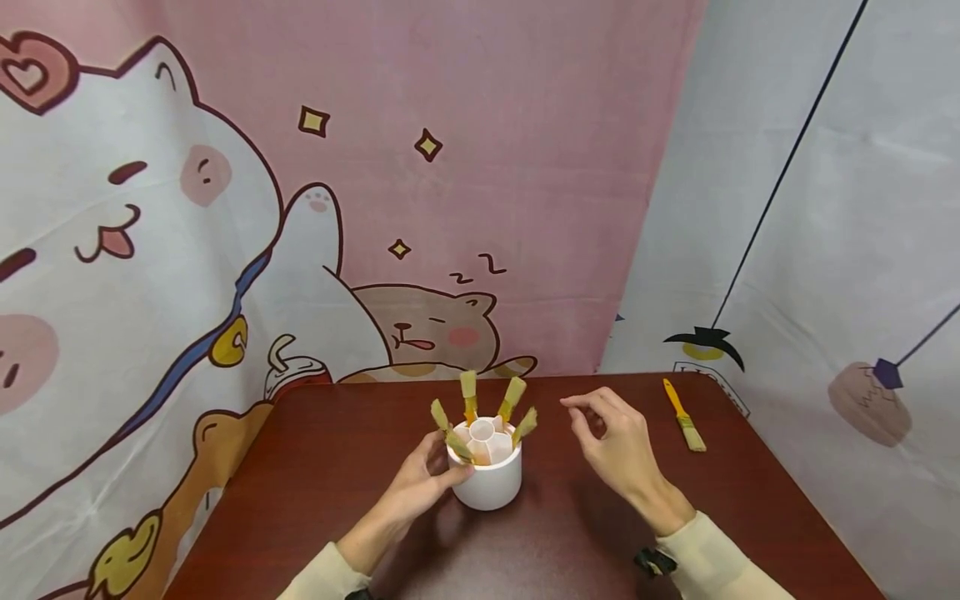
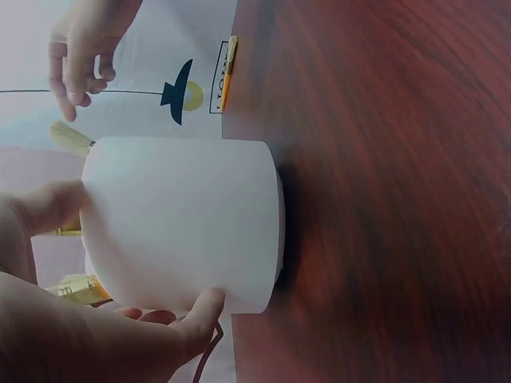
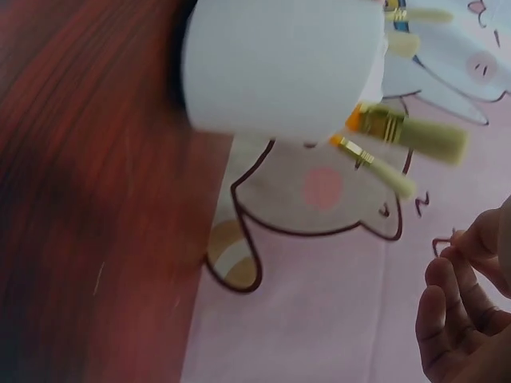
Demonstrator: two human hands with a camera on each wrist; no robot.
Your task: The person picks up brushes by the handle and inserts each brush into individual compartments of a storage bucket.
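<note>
A white round brush holder point(image 1: 487, 486) with a divided top stands on the table, seen from the side in both wrist views. Several paintbrushes stand in it bristles up, among them a flat brush point(image 1: 513, 395) at the back right and a brush point(image 1: 459, 447) leaning at the front left. My left hand point(image 1: 420, 479) grips the holder's left side, thumb at the front near the rim. Off to the holder's right, my right hand point(image 1: 617, 437) hovers apart from it, fingers loosely bent toward the thumb, holding nothing visible.
On the right part of the dark red-brown table point(image 1: 330, 467) lies one more paintbrush point(image 1: 684, 417) with a yellow handle, its bristles toward the front. A cartoon-printed curtain point(image 1: 525, 208) hangs behind the table and along its sides.
</note>
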